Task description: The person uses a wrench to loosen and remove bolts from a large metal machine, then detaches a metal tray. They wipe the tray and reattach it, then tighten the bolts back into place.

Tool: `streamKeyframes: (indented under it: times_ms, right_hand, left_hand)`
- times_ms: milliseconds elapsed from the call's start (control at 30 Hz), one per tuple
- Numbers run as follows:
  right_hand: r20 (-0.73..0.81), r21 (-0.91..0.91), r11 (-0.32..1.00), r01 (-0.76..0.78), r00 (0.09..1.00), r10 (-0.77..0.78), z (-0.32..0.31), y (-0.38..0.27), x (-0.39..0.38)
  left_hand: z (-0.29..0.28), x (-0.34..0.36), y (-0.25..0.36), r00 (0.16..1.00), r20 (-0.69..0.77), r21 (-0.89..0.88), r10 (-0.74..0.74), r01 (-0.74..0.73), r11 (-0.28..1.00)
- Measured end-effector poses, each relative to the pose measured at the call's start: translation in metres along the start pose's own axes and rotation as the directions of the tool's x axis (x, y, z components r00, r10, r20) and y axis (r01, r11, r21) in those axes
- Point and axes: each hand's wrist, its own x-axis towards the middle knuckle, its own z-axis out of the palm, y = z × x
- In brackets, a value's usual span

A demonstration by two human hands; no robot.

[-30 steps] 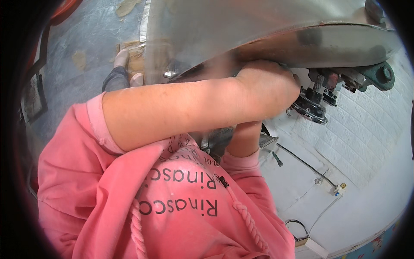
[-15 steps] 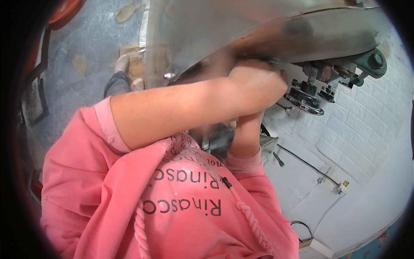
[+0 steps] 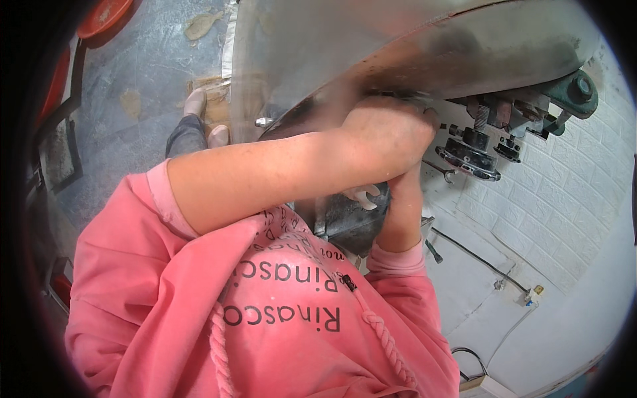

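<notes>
My left forearm reaches across from the left, and my left hand (image 3: 391, 129) is bent at the wrist against the lower edge of a large metal machine housing (image 3: 478, 53). Its fingers are hidden behind the hand and the housing. My right forearm rises from below, with only the wrist part of my right hand (image 3: 405, 182) showing; the rest is covered by the left hand. Beside the right wrist is a pale forked piece (image 3: 363, 196), like an open spanner jaw, over a dark metal surface (image 3: 348, 222). Whether a hand holds it is unclear.
Black round knobs (image 3: 468, 159) on threaded rods hang from the machine, right of my hands. A spanner (image 3: 446, 172) is against the white brick-patterned wall (image 3: 564, 199). A shod foot (image 3: 217, 136) stands on the floor by cardboard; a red basin (image 3: 103, 16) is at far left.
My right forearm has shifted right, uncovering more of the pale forked piece and the dark metal surface. My left hand stays at the housing edge, and the view has tilted slightly.
</notes>
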Motion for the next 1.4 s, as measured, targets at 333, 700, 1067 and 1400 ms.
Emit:
streamKeyframes:
  times_ms: [333, 700, 1067, 1400]
  right_hand:
    - [-0.02, 0.154, 0.988, -0.002, 1.0, 0.005, 0.004, 0.017, 0.003]
    - [0.001, 0.161, 0.987, -0.003, 1.0, 0.003, 0.004, 0.018, 0.004]
    - [0.01, 0.194, 0.981, -0.014, 1.0, 0.012, -0.002, 0.019, 0.011]
    - [0.054, 0.142, 0.989, -0.027, 0.998, 0.019, -0.029, 0.0, 0.023]
  left_hand:
    - [0.013, 0.0, -0.003, 0.949, -0.285, 0.041, 0.135, -0.129, 0.991]
    - [0.009, 0.002, -0.002, 0.942, -0.295, 0.052, 0.161, -0.152, 0.987]
    - [0.005, 0.003, -0.001, 0.928, -0.313, 0.12, 0.204, -0.174, 0.977]
    - [-0.003, 0.008, 0.005, 0.965, -0.235, -0.135, 0.115, -0.15, 0.979]
